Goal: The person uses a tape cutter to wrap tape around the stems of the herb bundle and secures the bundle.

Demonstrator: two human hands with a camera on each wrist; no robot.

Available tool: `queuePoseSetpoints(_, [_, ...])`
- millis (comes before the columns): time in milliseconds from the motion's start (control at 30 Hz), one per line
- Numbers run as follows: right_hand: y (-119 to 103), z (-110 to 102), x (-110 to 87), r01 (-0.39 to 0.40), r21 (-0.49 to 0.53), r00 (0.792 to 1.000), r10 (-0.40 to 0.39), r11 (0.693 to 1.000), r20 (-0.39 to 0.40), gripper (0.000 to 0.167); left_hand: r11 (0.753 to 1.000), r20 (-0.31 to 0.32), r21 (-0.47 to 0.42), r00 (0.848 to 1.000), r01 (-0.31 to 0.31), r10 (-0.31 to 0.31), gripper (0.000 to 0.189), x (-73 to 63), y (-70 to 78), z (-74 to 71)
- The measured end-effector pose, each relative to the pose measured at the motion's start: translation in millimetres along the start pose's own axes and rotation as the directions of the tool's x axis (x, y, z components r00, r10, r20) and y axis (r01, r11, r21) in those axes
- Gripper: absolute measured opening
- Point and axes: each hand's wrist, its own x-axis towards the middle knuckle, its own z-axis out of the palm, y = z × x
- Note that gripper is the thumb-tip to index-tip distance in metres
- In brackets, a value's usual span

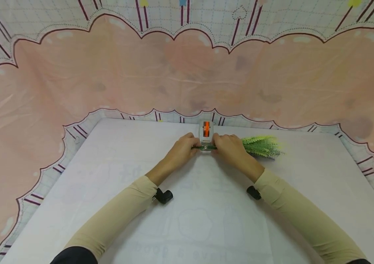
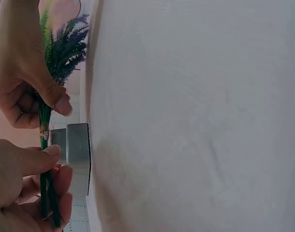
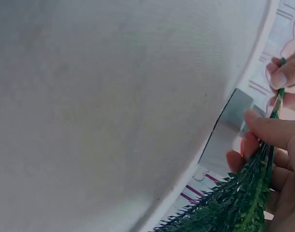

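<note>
A bunch of artificial greenery (image 1: 261,146) with yellow-green and purplish tips lies sideways between the hands. My left hand (image 1: 183,149) pinches the green stem ends on the left. Closer to the leaves, my right hand (image 1: 231,148) grips the stems with curled fingers. In the left wrist view, a clear shiny band (image 2: 44,134) circles the stems between the two hands. Right behind those bare stems stands a grey tape dispenser (image 1: 206,128) with an orange roll; the stems cross in front of it in the head view.
The white table (image 1: 187,205) stretches out under both forearms. Behind and around it hangs a peach-coloured cloth (image 1: 173,80) with scalloped, checked borders. Small black cameras (image 1: 163,196) are worn at both wrists.
</note>
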Motion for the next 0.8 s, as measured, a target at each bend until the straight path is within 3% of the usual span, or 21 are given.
queuePoseSetpoints(233, [-0.4,-1.7,1.4,-0.009,0.010,0.999,0.010,1.000,-0.033,0.020,0.998,0.011,0.068,1.000,0.008,-0.008,0.014,1.5,-1.2,2.5])
queuePoseSetpoints(433, [1.4,-1.9,5.1,-0.030,0.057,0.999,0.032,0.998,-0.032,0.029,0.987,0.024,0.160,1.000,-0.009,0.005,0.019,4.4,-1.1,2.2])
queuePoseSetpoints(600, [3.5,0.1,7.7,-0.031,0.084,0.999,0.033,0.996,-0.015,0.028,0.987,0.029,0.162,0.999,0.012,-0.017,0.039,6.2,-2.7,1.8])
queuePoseSetpoints(800, [6.5,1.0,9.4,-0.020,0.089,1.000,0.022,0.996,-0.013,0.024,0.988,0.047,0.153,0.999,0.001,-0.009,0.037,9.4,-2.8,1.1])
